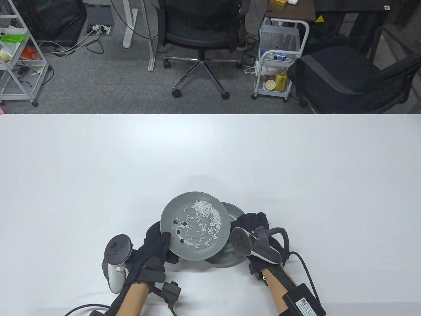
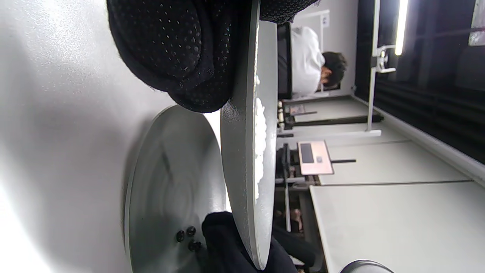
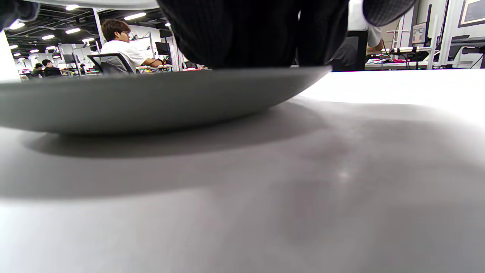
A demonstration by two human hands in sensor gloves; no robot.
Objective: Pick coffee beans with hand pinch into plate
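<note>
My left hand (image 1: 161, 240) grips the near-left rim of a grey plate (image 1: 171, 210) and holds it raised and tilted. This plate carries white rice (image 1: 205, 210) and a few dark coffee beans (image 1: 182, 225). Under it, a second grey plate (image 1: 236, 212) lies on the table. In the left wrist view the raised plate (image 2: 246, 151) is edge-on, and the lower plate (image 2: 170, 170) holds three coffee beans (image 2: 187, 237). My right hand (image 1: 250, 223) is at the lower plate's right rim, its fingers (image 2: 235, 246) reaching in beside those beans. I cannot see whether they pinch anything.
The white table (image 1: 98, 171) stretches wide around the plates. In the right wrist view the lower plate (image 3: 151, 98) sits flat on the table, with my fingers (image 3: 246, 34) over its rim. Chairs and carts stand beyond the far edge.
</note>
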